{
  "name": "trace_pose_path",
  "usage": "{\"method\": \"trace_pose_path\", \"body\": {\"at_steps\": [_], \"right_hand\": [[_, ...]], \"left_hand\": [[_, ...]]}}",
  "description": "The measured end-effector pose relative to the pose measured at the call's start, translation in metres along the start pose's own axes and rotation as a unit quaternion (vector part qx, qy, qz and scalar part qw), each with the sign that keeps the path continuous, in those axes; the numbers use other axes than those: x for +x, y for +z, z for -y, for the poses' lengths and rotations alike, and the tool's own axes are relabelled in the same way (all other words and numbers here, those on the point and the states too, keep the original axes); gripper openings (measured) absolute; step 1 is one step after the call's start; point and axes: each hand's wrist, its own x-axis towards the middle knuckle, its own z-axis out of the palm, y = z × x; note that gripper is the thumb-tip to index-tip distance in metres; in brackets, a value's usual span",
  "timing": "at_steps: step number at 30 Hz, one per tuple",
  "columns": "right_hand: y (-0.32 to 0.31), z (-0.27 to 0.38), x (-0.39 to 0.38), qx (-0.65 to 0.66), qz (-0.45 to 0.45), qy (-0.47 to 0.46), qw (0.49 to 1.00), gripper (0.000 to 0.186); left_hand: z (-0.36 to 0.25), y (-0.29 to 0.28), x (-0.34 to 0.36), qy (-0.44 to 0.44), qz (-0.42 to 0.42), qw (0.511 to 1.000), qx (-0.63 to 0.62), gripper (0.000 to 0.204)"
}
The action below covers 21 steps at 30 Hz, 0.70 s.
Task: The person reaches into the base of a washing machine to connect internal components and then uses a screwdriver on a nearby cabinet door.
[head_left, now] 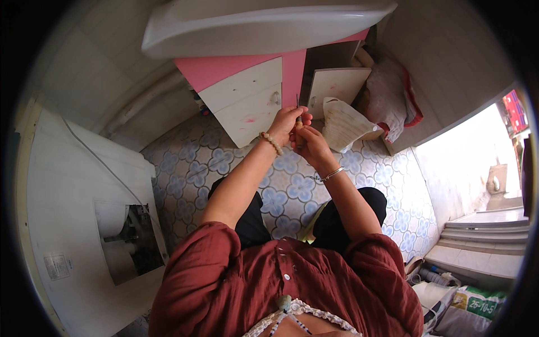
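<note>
My left hand (pixel 285 124) and my right hand (pixel 308 142) are closed together on a small hand tool (pixel 299 121), which has a thin dark shaft pointing away from me; its handle is partly hidden by my fingers. Just beyond it stands a pink and white cabinet (pixel 246 121) with handles on its white fronts. An open white door (pixel 334 83) is at the cabinet's right, with a crumpled cream sheet (pixel 338 124) below it.
A white basin (pixel 269 25) tops the cabinet. A red-edged cloth (pixel 387 95) lies at the right. A white panelled appliance (pixel 63 199) with a dark opening is on the left. Bags (pixel 466 314) and rolls are at the lower right, beside a step (pixel 477 244). Flowered tiles (pixel 275 199) cover the floor.
</note>
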Motion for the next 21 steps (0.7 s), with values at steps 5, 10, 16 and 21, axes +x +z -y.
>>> {"method": "trace_pose_path", "body": {"at_steps": [5,10,16,21], "right_hand": [[-0.002,-0.004,0.006,0.012,0.019,-0.019,1.0,0.016],[0.003,-0.003,0.006,-0.003,0.018,-0.003,1.0,0.015],[0.01,-0.002,0.007,-0.005,0.001,-0.014,1.0,0.026],[0.008,-0.009,0.013,-0.004,0.01,-0.021,1.0,0.024]], "left_hand": [[-0.005,0.004,-0.004,-0.001,-0.018,1.0,-0.01,0.021],[-0.003,-0.007,0.006,0.022,-0.007,1.0,-0.01,0.02],[-0.007,-0.005,0.001,0.007,-0.024,1.0,-0.008,0.018],[-0.007,-0.009,0.001,0.018,-0.025,1.0,-0.007,0.018]]}}
